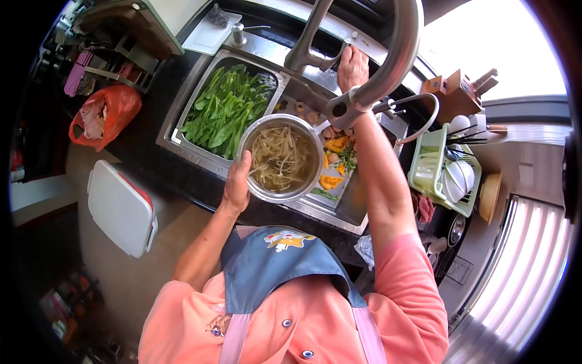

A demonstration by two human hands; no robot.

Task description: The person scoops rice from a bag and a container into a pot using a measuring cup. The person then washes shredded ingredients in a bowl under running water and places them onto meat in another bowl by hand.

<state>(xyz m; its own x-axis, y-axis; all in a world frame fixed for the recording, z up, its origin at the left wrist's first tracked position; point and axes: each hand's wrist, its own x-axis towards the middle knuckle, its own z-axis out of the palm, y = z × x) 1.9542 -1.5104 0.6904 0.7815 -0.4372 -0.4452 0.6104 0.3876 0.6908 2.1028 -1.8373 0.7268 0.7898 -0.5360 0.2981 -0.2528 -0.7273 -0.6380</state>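
Observation:
My left hand [237,185] is closed on the left side of a round metal bowl [244,143], with the thumb near its rim. Pale shredded strips [280,159], perhaps of a vegetable, lie in liquid inside it. The bowl is over the sink divider and the right basin. My right hand [353,68] reaches past the tap spout [405,54], its fingers bent at the tap lever [333,60]; the exact grip is partly hidden. No stream of water can be made out from the spout.
Leafy greens [227,109] fill the left basin. Orange peelings [331,181] and eggshells lie in the right one. A soap pump [239,35] stands behind the sink, a green dish rack [427,161] to the right. Left are a red bag [115,115] and a white-lidded bin [118,206].

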